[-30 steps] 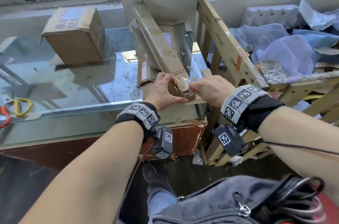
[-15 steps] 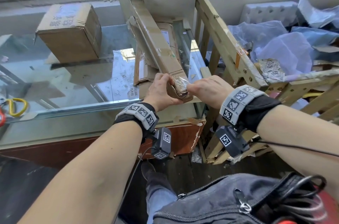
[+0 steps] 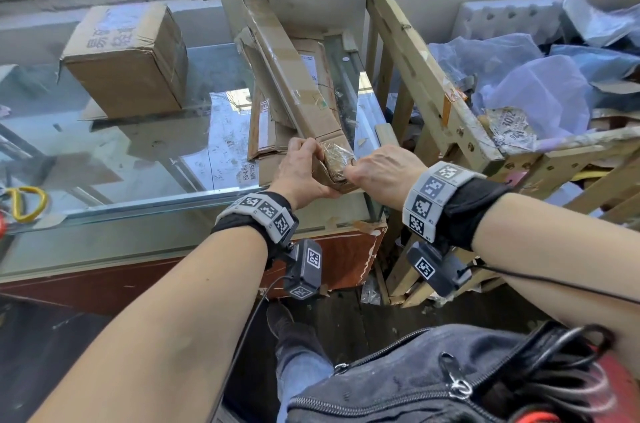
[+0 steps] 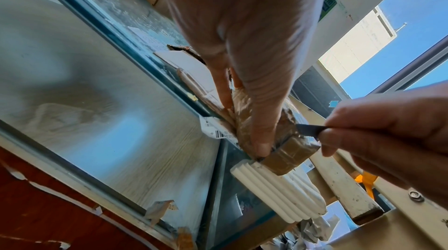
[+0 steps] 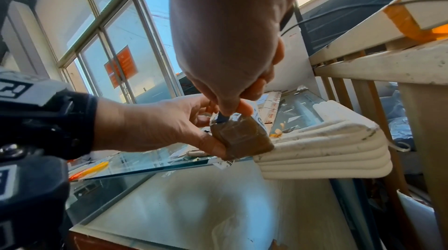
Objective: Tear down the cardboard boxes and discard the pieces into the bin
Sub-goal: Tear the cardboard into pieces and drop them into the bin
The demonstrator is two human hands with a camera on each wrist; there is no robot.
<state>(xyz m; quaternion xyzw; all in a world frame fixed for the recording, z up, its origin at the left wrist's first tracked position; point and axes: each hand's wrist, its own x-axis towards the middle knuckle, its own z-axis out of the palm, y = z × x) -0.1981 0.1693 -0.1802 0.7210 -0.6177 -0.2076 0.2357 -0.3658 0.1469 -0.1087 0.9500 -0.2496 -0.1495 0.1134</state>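
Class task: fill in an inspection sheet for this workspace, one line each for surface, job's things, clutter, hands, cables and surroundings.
Surface: glass counter, dusty, on a chipped red-brown base.
Job's things: long taped box leaning on the pillar above flattened cardboard; closed square box at the back left.
Clutter: yellow loop at the left edge; white ribbed foam by the counter corner.
Hands: left hand grips the long box's near end; right hand pinches a small blade at its taped end.
Cables: black lead from the right wrist camera.
Surroundings: wooden crate bin on the right, holding plastic sheeting and foam; windows behind.
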